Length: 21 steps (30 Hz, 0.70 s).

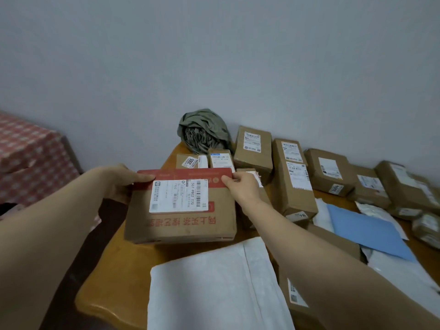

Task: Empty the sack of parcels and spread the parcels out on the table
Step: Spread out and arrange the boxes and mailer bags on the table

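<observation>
matt brown cardboard boxes (253, 148), glossy orange wooden table (114, 265), crumpled green cloth sack (202, 129), white woven mailer (209, 287)

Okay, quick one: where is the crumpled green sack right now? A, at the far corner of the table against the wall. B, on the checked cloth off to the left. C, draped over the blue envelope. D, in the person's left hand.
A: the green sack lies bunched up at the far corner of the table, against the wall, while the left hand and right hand grip the red-banded box.
</observation>
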### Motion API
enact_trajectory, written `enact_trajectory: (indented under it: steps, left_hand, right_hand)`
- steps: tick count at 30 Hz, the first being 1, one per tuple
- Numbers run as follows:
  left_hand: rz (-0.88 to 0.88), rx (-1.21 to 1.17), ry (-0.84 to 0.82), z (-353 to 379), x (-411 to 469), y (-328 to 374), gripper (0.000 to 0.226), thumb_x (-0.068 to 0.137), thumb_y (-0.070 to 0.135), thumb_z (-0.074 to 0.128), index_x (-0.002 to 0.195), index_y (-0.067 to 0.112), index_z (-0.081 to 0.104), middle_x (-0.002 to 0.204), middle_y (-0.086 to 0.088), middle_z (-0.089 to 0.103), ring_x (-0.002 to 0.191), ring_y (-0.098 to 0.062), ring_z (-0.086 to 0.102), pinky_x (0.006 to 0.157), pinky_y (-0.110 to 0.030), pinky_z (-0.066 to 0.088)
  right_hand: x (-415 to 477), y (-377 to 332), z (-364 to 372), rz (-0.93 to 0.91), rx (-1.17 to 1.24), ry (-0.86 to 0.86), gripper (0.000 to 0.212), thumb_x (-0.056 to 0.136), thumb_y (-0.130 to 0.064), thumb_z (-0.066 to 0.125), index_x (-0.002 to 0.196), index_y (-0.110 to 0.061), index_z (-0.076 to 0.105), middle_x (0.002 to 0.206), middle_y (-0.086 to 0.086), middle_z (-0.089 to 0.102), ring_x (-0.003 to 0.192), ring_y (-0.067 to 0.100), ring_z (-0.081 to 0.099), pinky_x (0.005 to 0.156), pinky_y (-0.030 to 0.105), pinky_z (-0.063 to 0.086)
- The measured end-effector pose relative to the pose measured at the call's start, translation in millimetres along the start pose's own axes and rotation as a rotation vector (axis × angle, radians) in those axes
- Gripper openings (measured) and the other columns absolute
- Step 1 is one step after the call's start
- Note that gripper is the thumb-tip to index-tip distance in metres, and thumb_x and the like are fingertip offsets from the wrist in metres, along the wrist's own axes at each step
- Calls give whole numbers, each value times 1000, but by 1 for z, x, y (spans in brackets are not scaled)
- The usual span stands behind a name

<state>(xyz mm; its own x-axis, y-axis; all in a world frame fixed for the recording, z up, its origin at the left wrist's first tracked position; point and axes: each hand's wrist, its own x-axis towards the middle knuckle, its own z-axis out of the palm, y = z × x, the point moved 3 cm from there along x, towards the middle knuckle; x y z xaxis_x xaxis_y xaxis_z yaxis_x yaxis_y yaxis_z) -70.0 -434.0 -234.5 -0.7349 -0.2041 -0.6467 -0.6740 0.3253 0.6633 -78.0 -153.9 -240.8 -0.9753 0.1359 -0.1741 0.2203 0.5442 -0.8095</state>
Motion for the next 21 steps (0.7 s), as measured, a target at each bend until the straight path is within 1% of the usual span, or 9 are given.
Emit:
enact_trajectory:
  steps: [4,8,11,14,16,17,19,20,21]
  left_hand:
    - [-31,86,70,-12,16,-14,72,64,32,86,116,-3,51,106,-23,67,93,-40,66,84,-54,54]
    - [-53,102,91,-7,30,-26,62,70,23,84,114,-5,51,109,-24,65,96,-39,64,86,-53,53]
    - [1,89,75,4,40,-24,49,74,19,81,110,-5,58,110,-23,65,99,-37,63,93,-50,51]
    - [21,183,-31,29,38,-12,47,76,28,78,113,11,56,113,-14,62,103,-34,59,93,-47,50]
    - [45,306,-57,44,37,-5,61,71,31,81,122,20,49,125,-11,54,115,-35,52,97,-47,47]
    - [71,390,-36,51,39,-4,77,68,34,83,132,22,42,137,-13,46,125,-36,44,101,-49,43]
    - [150,640,47,61,40,-1,116,60,52,83,150,28,14,158,-18,8,144,-40,12,114,-58,21]
    - [203,777,49,70,38,1,131,54,63,80,151,32,-1,158,-18,-10,146,-39,-5,115,-61,9]
    - [244,887,2,79,35,3,141,46,71,77,150,34,-11,156,-17,-21,144,-38,-15,115,-61,2]
  right_hand:
    - [-5,8,28,57,-36,-71,24,92,-30,55,104,-14,68,104,6,70,99,26,65,90,46,52]
    - [-7,26,44,145,-56,-102,27,96,-25,49,111,-8,64,110,9,67,105,28,62,93,46,51]
    - [-5,32,50,190,34,-107,28,98,-17,43,120,-9,58,118,8,63,109,24,59,94,42,51]
    - [-7,34,50,181,91,-133,32,95,-19,50,127,-13,54,121,4,62,112,22,59,95,38,51]
    - [-9,38,42,133,-12,-146,39,93,-18,55,132,-13,49,129,4,57,120,23,53,98,34,46]
    - [-11,42,34,119,-122,-132,42,92,-15,56,134,-11,47,131,4,54,122,23,51,98,34,44]
    - [-16,53,16,119,-376,-128,40,88,-11,57,127,-10,49,126,10,56,114,26,55,93,36,48]
    - [-21,61,8,159,-462,-163,36,86,-12,59,121,-10,51,120,11,58,107,27,58,91,36,52]
    - [-28,68,2,220,-530,-223,37,84,-15,64,119,-10,51,118,11,58,106,26,58,90,37,52]
